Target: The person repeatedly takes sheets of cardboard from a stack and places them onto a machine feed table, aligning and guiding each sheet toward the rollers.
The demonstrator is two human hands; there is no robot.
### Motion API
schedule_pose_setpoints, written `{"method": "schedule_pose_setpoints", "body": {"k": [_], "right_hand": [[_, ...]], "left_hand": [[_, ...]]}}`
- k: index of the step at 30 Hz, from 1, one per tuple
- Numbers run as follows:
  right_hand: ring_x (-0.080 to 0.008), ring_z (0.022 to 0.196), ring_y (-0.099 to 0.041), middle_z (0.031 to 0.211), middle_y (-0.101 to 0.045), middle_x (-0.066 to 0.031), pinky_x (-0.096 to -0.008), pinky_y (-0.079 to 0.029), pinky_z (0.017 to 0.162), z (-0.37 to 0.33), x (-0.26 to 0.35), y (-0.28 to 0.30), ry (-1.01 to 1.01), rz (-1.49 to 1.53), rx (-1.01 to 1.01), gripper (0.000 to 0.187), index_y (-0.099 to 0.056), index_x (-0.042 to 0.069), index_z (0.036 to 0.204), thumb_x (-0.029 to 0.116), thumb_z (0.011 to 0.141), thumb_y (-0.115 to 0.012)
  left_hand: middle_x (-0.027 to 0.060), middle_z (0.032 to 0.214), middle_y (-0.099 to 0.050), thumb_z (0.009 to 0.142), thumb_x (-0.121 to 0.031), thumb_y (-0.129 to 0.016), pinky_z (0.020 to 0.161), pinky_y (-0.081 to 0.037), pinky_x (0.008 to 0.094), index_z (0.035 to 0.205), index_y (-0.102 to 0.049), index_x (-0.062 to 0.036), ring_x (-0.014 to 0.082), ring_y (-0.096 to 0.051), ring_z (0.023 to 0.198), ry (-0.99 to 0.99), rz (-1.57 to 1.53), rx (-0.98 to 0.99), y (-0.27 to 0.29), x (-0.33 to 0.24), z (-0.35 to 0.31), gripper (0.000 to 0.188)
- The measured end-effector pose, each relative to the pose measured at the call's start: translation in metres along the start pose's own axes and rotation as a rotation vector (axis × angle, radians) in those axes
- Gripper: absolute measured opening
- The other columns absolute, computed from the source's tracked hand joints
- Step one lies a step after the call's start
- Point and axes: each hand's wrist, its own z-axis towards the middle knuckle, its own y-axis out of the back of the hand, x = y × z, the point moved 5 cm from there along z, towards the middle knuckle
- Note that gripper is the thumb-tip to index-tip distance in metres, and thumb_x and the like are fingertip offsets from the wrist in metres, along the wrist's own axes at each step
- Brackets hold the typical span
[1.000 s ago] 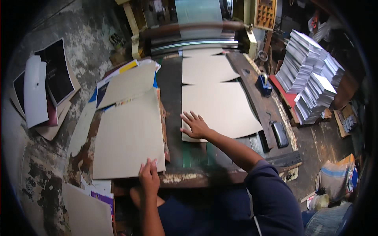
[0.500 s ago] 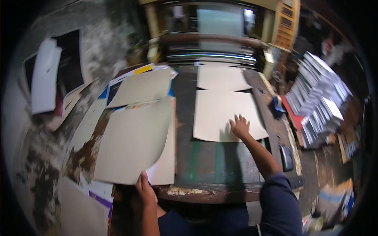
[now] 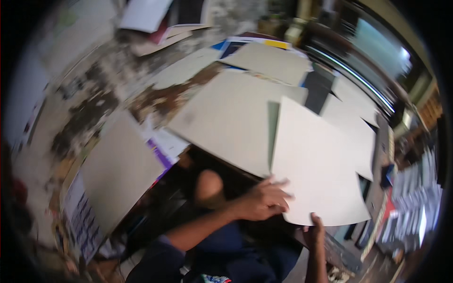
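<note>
The sheet (image 3: pixel 318 160) is a large, pale grey-white rectangle of card, plain and unprinted on the face that shows. It is flat, without visible folds, and sits tilted in the view, its upper corner pointing toward the rollers (image 3: pixel 349 70) and its lower edge nearest the person. The picture is blurred, so fine surface marks cannot be read.

The sheet lies over the near part of the bench, partly overlapping a larger grey board (image 3: pixel 231 122) to its left, which casts a narrow shadow line along the sheet's left edge. More pale sheets (image 3: pixel 351 115) lie beyond it toward the rollers.

The left hand (image 3: pixel 264 200) is at the sheet's lower left corner, fingers spread and curled onto the edge, touching it; whether the thumb pinches beneath cannot be told. The right hand (image 3: pixel 314 231) is at the lower edge, just right of the left hand, with fingers reaching up onto the sheet's margin; its grip is likewise not clear. The sheet thus extends up and away from both hands.

A separate grey board (image 3: pixel 120 167) lies well to the left, over printed papers (image 3: pixel 80 221). Stacks of printed matter (image 3: pixel 415 207) stand at far right.
</note>
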Motion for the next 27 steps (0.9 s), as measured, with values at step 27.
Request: {"method": "schedule_pose_setpoints", "body": {"k": [27], "right_hand": [[-0.0181, 0.064, -0.053, 0.091, -0.062, -0.0156, -0.0433, -0.053, 0.074, 0.084, 0.005, 0.03, 0.043, 0.369, -0.267, 0.039, -0.043, 0.01, 0.115, 0.045, 0.098, -0.048]], "left_hand": [[0.0134, 0.116, -0.066, 0.096, -0.041, -0.056, 0.104, -0.037, 0.0427, 0.112, -0.066, 0.0002, 0.0295, -0.057, 0.114, 0.491, -0.031, -0.273, 0.056, 0.086, -0.033, 0.045]]}}
